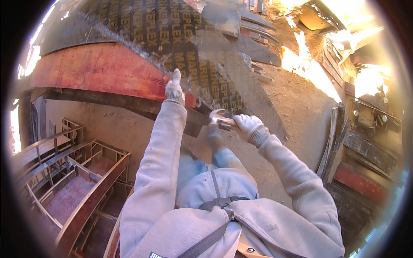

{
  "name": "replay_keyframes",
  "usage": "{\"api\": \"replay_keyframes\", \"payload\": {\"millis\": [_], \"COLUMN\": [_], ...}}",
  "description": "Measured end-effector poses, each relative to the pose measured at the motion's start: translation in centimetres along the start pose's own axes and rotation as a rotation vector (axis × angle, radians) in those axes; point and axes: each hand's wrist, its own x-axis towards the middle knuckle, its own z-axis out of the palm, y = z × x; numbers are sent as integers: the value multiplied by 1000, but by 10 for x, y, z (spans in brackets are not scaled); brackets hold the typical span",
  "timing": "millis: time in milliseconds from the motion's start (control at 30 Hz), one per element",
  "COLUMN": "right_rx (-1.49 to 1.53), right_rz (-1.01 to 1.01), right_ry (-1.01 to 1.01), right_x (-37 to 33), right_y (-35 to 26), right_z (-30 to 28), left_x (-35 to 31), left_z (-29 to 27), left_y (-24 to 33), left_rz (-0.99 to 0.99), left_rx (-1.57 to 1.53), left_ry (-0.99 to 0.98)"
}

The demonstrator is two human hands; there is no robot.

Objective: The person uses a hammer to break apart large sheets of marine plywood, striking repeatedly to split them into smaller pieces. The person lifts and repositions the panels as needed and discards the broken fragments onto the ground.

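Clearly, the right hand is gripping a hammer near the dark printed panel; the left hand is resting at the panel's edge, whether grasping I cannot tell. Keeping that hand clear of any swing seems wise.

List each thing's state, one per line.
Flat dark plywood sheet with tan print: dusty.
Long red wooden panel: dusty, blotchy.
Wooden-handled metal claw hammer: held, head to left.
Right white-gloved grip: closed around the hammer.
Left white-gloved grip: at sheet's edge, one digit raised.
Brown compartmented wooden frame: open-topped.
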Motion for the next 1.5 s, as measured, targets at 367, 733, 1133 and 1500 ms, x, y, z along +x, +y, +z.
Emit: {"api": "replay_keyframes", "payload": {"millis": [367,733,1133,1500], "right_rx": [-118,-139,-17,17], "right_rz": [-250,-55,-137,41], "right_ry": [-159,-308,-317,-438], "right_x": [58,-28,-65,-46], "right_y": [16,131,167,195], "right_z": [-32,10,69,12], "left_x": [-34,-41,-66,-74], "left_z": [69,136,132,136], "left_y": [-7,-137,-161,-152], "left_rz": [-6,348,260,201], "left_rx": [244,1080,1234,1185], "left_ry": [-126,102,273,171]}}
